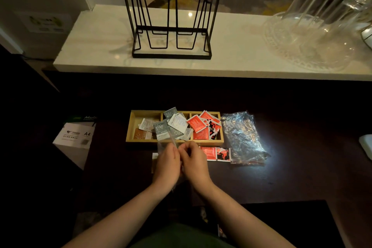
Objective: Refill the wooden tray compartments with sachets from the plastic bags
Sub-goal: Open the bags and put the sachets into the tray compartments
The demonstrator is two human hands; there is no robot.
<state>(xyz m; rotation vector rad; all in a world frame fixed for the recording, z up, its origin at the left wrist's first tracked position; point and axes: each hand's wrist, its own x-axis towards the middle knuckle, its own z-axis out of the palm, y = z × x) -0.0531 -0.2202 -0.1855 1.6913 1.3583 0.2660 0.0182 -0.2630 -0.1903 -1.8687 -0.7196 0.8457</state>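
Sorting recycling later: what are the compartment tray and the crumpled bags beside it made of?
The tray looks like pale, matte wood, likely bamboo: yellowish walls with thin dividers. The crumpled bags look like thin clear plastic film: see-through, wrinkled, with bright glints.

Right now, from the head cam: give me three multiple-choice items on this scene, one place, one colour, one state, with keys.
1. Where does the crumpled clear plastic bag pile lie?
A. right of the wooden three-compartment tray
B. left of it
C. inside it

2. What colour are the sachets in the tray's right compartment?
A. green
B. red
C. blue

3. What are the left hand and right hand doing?
A. resting flat, apart
B. lifting the tray
C. together, pinching a small clear bag

Key: A, bags lie past the tray's right end; B, red packets fill it; C, fingers meet on clear film.
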